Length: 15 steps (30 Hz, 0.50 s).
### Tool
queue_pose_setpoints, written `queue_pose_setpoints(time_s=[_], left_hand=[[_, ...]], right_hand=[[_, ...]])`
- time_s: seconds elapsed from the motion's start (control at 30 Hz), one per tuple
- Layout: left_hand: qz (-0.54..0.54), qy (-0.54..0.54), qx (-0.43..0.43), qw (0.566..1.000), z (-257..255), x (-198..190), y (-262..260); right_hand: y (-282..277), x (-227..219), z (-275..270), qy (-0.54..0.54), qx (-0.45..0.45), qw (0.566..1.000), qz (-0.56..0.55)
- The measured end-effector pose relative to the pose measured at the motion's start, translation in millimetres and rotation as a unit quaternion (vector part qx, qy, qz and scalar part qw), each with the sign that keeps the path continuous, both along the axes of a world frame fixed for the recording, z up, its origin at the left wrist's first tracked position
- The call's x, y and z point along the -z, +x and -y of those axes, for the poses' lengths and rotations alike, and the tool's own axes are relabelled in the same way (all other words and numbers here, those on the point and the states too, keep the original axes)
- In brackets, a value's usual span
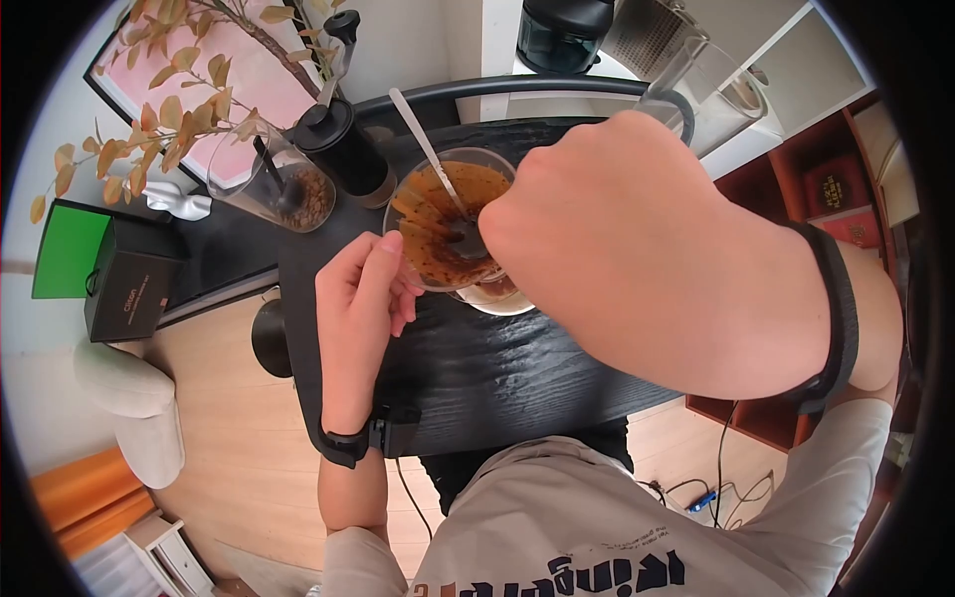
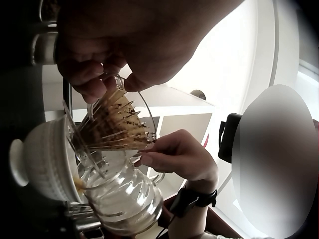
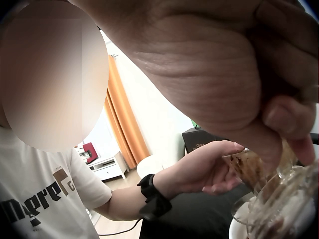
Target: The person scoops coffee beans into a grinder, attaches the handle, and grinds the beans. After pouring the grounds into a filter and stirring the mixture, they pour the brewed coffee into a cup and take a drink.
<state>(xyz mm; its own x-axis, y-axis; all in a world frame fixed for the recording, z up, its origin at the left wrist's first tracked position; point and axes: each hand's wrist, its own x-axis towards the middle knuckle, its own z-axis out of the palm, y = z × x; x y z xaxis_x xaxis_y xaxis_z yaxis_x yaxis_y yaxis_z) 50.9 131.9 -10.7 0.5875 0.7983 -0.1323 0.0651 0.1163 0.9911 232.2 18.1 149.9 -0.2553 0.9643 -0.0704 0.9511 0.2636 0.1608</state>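
Observation:
A clear glass coffee dripper (image 1: pixel 418 261), lined with a brown-stained paper filter (image 1: pixel 463 184), stands out in the middle of the head view. My left hand (image 1: pixel 363 284) grips its near-left side, thumb at the rim. Inside leans a long-handled spoon (image 1: pixel 418 129). Beneath the dripper is a white ribbed bowl (image 2: pixel 45 159), mostly hidden from above. In the left wrist view a ribbed glass server (image 2: pixel 124 204) tilts beside the bowl. My right hand (image 1: pixel 617 259) holds it near the handle with curled fingers, which the back of the hand hides from the head camera.
Behind the dripper stand a black hand grinder (image 1: pixel 338 149) and a glass jar of coffee beans (image 1: pixel 269 189). A black box (image 1: pixel 129 279) with a green panel sits far left. Another clear glass outline (image 1: pixel 706 85) shows beyond the right hand. The black table (image 1: pixel 477 388) has a curved rail at the back.

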Motion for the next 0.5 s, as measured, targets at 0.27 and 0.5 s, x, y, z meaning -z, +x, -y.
queue_pose_setpoints(time_s=[0.27,0.5], left_hand=[[-0.002,-0.007,0.000,1.000,-1,0,-1],[0.011,-0.014,0.004,1.000,-3,4,-2]], right_hand=[[-5,-21,-7,-0.049,0.031,0.998,-0.012],[-16,-9,2,0.032,-0.055,0.986,0.151]])
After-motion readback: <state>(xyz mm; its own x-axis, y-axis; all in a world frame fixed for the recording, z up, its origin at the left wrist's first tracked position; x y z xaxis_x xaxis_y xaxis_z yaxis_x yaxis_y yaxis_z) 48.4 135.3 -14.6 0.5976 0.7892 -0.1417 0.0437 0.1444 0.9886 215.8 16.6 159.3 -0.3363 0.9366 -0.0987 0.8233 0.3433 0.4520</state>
